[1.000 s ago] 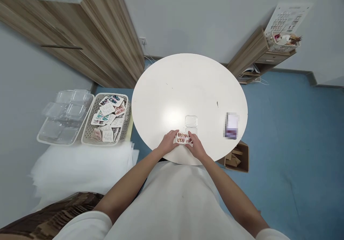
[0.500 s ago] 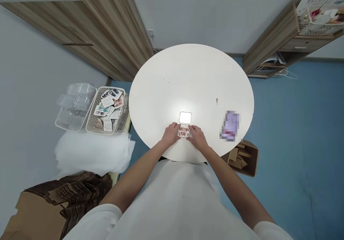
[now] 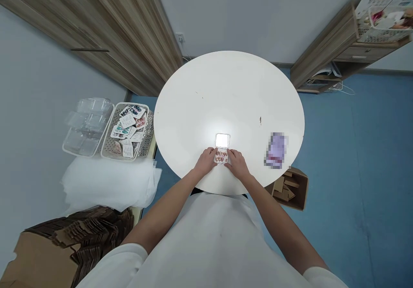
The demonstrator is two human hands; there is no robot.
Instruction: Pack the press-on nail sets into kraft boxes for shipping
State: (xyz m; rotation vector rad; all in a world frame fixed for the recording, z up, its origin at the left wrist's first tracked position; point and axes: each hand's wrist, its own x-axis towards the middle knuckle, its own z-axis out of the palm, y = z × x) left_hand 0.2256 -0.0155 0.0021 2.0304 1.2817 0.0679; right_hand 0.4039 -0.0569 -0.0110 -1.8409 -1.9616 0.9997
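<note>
Fingertips of the left hand (image 3: 205, 161) and right hand (image 3: 238, 163) are set at opposite edges of a card of false nails (image 3: 221, 155), the fingers narrowly spaced around it; whether it is firmly pinched or only pressed cannot be told. The card is placed over the near half of a small clear box (image 3: 221, 163) on the white table (image 3: 232, 90), and the lid (image 3: 222, 140) is laid open on the far side. If one edge were pressed harder than the other, the card could be tilted or bent, and nails might be loosened. Should a corner be left riding on the rim, the lid could be kept from seating flat. Because the box is small and seemingly light, it might also be slid across the smooth tabletop by uneven pushing.
</note>
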